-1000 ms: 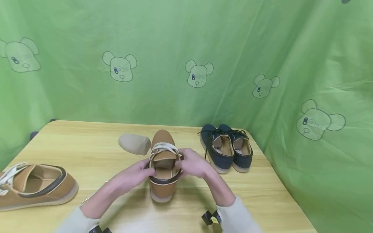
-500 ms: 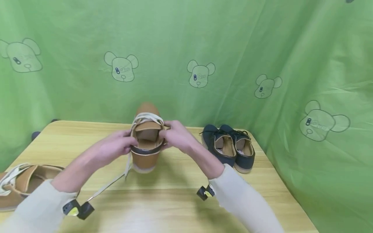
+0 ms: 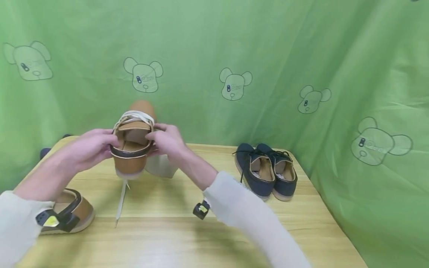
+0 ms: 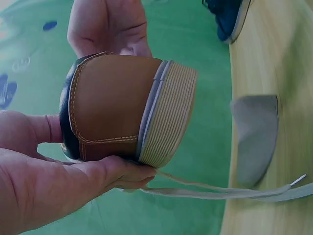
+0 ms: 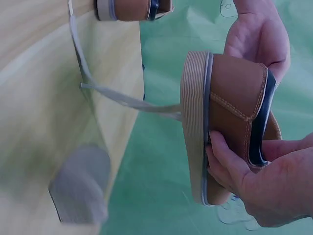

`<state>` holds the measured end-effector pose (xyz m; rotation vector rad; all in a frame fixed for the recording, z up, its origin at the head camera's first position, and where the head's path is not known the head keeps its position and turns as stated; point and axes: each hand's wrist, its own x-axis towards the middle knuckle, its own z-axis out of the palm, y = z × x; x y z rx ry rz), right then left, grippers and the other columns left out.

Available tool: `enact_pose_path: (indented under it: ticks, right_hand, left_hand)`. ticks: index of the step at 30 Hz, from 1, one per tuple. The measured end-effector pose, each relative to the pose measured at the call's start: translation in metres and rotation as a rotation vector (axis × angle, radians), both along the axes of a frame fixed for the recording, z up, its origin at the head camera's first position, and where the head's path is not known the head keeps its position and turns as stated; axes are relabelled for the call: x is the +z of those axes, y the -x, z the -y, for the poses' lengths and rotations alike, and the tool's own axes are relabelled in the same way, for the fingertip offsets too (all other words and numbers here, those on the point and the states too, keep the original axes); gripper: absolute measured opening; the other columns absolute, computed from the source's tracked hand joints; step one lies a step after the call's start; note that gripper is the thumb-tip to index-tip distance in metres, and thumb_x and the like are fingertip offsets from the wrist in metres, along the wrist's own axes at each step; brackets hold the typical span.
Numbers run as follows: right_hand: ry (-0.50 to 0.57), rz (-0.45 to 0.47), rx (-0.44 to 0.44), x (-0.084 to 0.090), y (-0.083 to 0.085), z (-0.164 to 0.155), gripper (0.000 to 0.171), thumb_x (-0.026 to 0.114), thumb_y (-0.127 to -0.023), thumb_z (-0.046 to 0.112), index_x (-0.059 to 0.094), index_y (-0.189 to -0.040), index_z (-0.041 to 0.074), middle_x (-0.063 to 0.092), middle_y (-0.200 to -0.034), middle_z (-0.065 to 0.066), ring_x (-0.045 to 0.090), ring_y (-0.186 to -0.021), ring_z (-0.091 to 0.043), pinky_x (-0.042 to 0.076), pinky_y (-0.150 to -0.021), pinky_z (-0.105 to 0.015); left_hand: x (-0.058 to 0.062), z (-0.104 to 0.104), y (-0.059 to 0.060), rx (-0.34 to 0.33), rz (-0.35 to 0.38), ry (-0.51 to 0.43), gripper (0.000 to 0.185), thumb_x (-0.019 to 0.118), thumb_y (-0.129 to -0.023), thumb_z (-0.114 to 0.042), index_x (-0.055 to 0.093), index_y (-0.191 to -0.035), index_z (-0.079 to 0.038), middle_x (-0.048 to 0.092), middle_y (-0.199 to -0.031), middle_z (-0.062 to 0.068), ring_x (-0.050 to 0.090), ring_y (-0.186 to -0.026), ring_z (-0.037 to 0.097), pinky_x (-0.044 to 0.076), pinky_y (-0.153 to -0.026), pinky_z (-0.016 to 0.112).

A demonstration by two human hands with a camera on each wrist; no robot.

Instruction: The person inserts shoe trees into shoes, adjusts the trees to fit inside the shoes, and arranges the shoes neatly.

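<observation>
Between my hands a brown shoe [image 3: 130, 163] hangs above the table, heel toward me and toe pointing away. My left hand [image 3: 92, 147] grips its left side, thumb inside the collar and fingers along the outside. On the other side my right hand [image 3: 169, 141] pinches the collar the same way. White laces [image 3: 135, 117] cross its top, and one loose lace end [image 3: 121, 204] dangles below the sole. A grey-beige shoe insert [image 3: 162, 166] lies on the table behind the shoe, partly hidden in the head view.
The other brown shoe [image 3: 85, 216] stands at the left, partly covered by my left forearm. Two dark blue shoes [image 3: 261, 186] with black laces stand side by side at the right of the wooden table [image 3: 214, 238]. A green curtain [image 3: 194, 74] hangs behind and at the sides.
Both hands have lifted the brown shoe off the table and carried it left and up. The loose lace has swung beneath it. The insert stays on the table.
</observation>
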<state>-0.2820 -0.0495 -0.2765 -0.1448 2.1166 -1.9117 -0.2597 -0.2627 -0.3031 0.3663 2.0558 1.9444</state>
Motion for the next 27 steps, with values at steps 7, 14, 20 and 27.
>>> enact_pose_path:
  ticks: [7,14,20,27]
  right_hand:
    - [-0.015,0.047,-0.037,-0.029,0.014,0.024,0.057,0.068,-0.094,0.009,0.052,-0.148,0.009,0.076,-0.101,-0.016,0.075,-0.086,-0.032,0.062,-0.081,-0.040]
    - [0.012,0.142,-0.061,-0.059,0.021,0.038,0.053,0.067,-0.094,0.007,0.055,-0.146,0.009,0.074,-0.099,-0.012,0.071,-0.082,-0.030,0.060,-0.086,-0.044]
    - [0.112,0.221,-0.014,-0.078,0.028,0.043,0.043,0.062,-0.096,0.004,0.060,-0.139,0.003,0.072,-0.098,-0.017,0.069,-0.088,-0.030,0.058,-0.093,-0.049]
    - [-0.013,0.191,-0.034,-0.098,0.028,0.047,0.026,0.064,-0.096,0.008,0.071,-0.121,0.003,0.072,-0.088,-0.016,0.068,-0.076,-0.026,0.061,-0.083,-0.041]
  left_hand:
    - [-0.025,0.024,0.014,0.019,0.143,-0.151,0.025,0.036,-0.098,0.007,0.053,-0.115,0.000,0.061,-0.110,-0.001,0.062,-0.102,0.008,0.053,-0.090,0.022]
    - [-0.048,0.036,0.020,0.046,0.243,-0.153,0.019,0.036,-0.097,0.009,0.052,-0.106,0.002,0.052,-0.109,0.004,0.060,-0.096,0.009,0.054,-0.087,0.023]
    - [-0.059,0.041,0.022,0.051,0.263,-0.118,0.020,0.036,-0.097,0.009,0.054,-0.095,-0.001,0.052,-0.103,0.003,0.058,-0.089,0.010,0.053,-0.084,0.024]
    - [-0.074,0.042,0.023,0.058,0.248,-0.006,0.014,0.038,-0.094,0.010,0.049,-0.096,0.002,0.047,-0.103,0.006,0.054,-0.090,0.011,0.053,-0.085,0.024]
